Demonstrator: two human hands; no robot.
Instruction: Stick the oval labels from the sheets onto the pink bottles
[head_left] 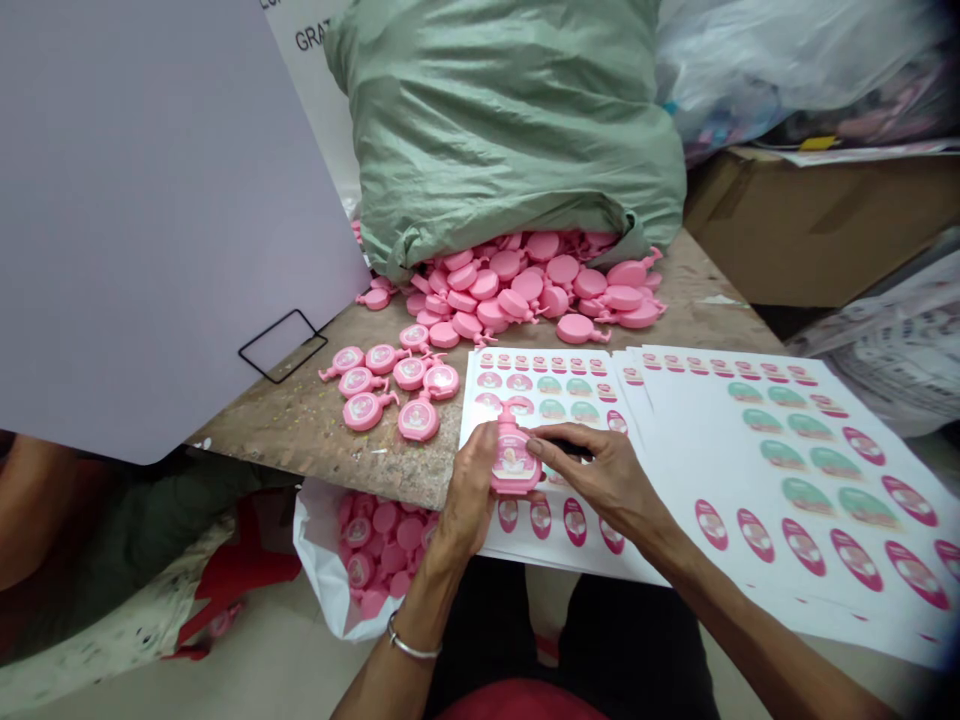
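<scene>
A small pink plastic pump bottle (516, 462) with a printed label on its face is upright in my left hand (474, 488), whose fingers close round its left side. My right hand (600, 470) pinches a slim black tool (574, 448); its tip is hidden, so its kind does not show. Those right fingertips touch or nearly touch the bottle's right edge. Under both hands lies a sheet of stickers (540, 373), with pink ovals and green labels. To the left sit several labelled pink bottles (418, 418).
A green sack (517, 130) spills plain pink bottles (529, 285) at the back. More sticker sheets (697, 440) lie right. A white bag (319, 560) of bottles hangs below the table edge. A grey panel (150, 200) stands left, with another person's arm (30, 510) beneath. A cardboard box (825, 220) is behind right.
</scene>
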